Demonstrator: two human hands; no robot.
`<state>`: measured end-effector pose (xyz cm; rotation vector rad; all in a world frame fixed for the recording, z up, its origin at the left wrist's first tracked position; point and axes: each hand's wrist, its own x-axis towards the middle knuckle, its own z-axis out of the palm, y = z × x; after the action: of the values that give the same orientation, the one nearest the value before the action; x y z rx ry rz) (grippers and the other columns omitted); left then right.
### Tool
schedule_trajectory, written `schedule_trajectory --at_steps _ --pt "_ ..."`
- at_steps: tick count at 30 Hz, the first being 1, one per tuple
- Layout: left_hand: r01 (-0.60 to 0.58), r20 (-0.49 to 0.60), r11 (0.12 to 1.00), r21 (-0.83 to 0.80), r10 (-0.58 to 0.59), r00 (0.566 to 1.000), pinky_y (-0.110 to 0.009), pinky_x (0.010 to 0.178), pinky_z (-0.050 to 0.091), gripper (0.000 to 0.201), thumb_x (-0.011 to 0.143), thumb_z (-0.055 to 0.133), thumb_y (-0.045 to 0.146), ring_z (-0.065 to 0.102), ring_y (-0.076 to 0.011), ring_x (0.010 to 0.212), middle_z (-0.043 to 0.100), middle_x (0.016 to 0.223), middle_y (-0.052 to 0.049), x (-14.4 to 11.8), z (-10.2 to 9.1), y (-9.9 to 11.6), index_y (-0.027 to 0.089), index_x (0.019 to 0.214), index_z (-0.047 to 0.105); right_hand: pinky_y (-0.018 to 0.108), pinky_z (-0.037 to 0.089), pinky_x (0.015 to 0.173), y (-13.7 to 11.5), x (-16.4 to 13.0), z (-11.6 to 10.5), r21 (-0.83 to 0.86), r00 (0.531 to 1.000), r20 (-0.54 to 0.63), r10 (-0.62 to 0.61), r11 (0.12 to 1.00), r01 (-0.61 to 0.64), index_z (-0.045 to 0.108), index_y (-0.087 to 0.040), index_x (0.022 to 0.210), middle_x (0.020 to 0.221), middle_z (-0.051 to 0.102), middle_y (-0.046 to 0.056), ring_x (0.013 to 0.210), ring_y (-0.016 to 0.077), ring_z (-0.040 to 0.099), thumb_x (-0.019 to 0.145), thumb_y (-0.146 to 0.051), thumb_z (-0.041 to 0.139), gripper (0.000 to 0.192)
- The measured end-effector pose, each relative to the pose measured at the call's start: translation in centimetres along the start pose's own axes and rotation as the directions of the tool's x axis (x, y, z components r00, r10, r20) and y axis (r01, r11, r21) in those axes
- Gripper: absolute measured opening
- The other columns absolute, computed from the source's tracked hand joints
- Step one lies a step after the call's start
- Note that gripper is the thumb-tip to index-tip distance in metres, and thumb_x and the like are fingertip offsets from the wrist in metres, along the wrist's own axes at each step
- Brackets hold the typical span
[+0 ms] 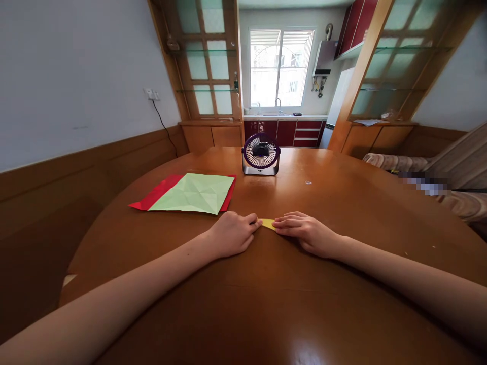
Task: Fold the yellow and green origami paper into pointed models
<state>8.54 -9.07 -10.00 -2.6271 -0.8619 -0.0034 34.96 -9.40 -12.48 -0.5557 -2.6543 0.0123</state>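
Grip on both sides is a fingertip press: left hand (232, 234) curled, its fingers bent under and its thumb pushed against one end of a small yellow paper (268, 223); right hand (306, 233) flatter, fingers together and laid over the other end. Both are closed onto the sheet, pinning it to the worktop (266, 304) rather than lifting it. Only a short yellow strip shows between the two hands; the rest is hidden under the fingers, so its full shape cannot be told.

Paper sits near the middle of the round worktop, straight ahead of the person, flat on the wood.

Handling, as a judgement — very light and thin, bends at a touch, keeps a crease once pressed. It would likely slide easily on the glossy wood, so it needs holding down at one end while the other is worked. Tears if tugged between two hands. Best taken at an edge or corner with the fingertips, or pinned flat from above.

Around it:
- green paper (192, 192), square and marked with creases, lying on a red paper (158, 193) that shows at the left and right edges — beyond the left hand, near but not touching
- small purple fan (261, 153) upright at the far side, facing the person, well apart from the hands
- a small speck on the wood right of the fan, too small to name

Nothing lies between the hands and the yellow paper; the stacked sheets are the nearest thing, just off the left knuckles
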Motion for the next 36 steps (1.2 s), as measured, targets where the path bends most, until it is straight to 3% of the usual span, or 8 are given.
schedule_trajectory --at_steps 4,10,18,25,31,36 --pt "0.006 0.001 1.000 0.001 -0.006 1.000 -0.030 0.061 0.048 0.042 0.090 0.046 0.025 0.067 -0.0196 0.081 0.064 0.114 -0.009 -0.1 -0.1 0.0 0.017 0.131 0.054 0.052 0.045 0.103 -0.4 0.0 -0.3 -0.019 1.000 0.017 0.017 1.000 -0.017 0.058 -0.015 0.129 0.127 0.063 0.013 0.122 0.0246 0.055 0.075 -0.001 0.043 0.058" --pt "0.001 -0.009 1.000 -0.005 -0.001 1.000 -0.031 0.062 0.048 0.042 0.090 0.045 0.025 0.068 -0.0198 0.081 0.063 0.117 -0.009 -0.1 -0.1 0.0 0.017 0.130 0.054 0.047 0.052 0.095 -0.7 -0.5 -0.4 0.018 0.995 -0.094 -0.019 1.000 0.021 0.064 -0.017 0.116 0.114 0.070 0.011 0.112 0.0229 0.062 0.081 -0.002 0.043 0.044" --pt "-0.014 -0.047 1.000 0.016 0.014 0.999 -0.033 0.065 0.050 0.044 0.096 0.035 0.028 0.067 -0.0221 0.087 0.062 0.119 -0.013 -0.5 -0.1 0.7 0.010 0.132 0.051 0.044 0.054 0.090 -1.0 -0.2 -0.6 0.004 0.998 -0.065 0.024 1.000 -0.024 0.066 -0.015 0.109 0.109 0.069 0.013 0.107 0.0233 0.062 0.084 -0.002 0.041 0.037" --pt "0.006 -0.077 1.000 0.031 -0.004 0.997 -0.030 0.062 0.049 0.046 0.101 0.027 0.043 0.065 -0.0218 0.084 0.061 0.107 -0.011 -0.2 -0.7 2.3 0.027 0.141 0.044 0.043 0.054 0.089 -1.2 -0.3 -0.5 0.013 0.996 -0.079 0.039 0.999 -0.038 0.064 -0.015 0.106 0.106 0.068 0.013 0.105 0.0230 0.062 0.085 -0.002 0.041 0.033" --pt "0.029 -0.095 1.000 0.005 -0.028 0.995 -0.033 0.070 0.050 0.049 0.100 0.030 0.047 0.063 -0.0266 0.095 0.061 0.107 -0.014 0.0 -0.4 2.9 0.021 0.137 0.050 0.043 0.053 0.090 -1.4 -0.2 -0.6 0.008 0.996 -0.075 0.039 0.999 -0.039 0.063 -0.014 0.108 0.107 0.067 0.014 0.106 0.0233 0.062 0.085 -0.001 0.041 0.034" --pt "0.040 -0.108 0.997 -0.062 -0.047 0.993 -0.033 0.071 0.051 0.049 0.099 0.033 0.046 0.065 -0.0231 0.089 0.062 0.109 -0.012 -0.3 -0.3 2.3 0.016 0.131 0.054 0.042 0.054 0.090 -1.3 -0.3 -0.7 0.001 0.997 -0.076 0.022 1.000 -0.022 0.063 -0.015 0.106 0.108 0.067 0.014 0.106 0.0233 0.062 0.082 0.000 0.041 0.036"
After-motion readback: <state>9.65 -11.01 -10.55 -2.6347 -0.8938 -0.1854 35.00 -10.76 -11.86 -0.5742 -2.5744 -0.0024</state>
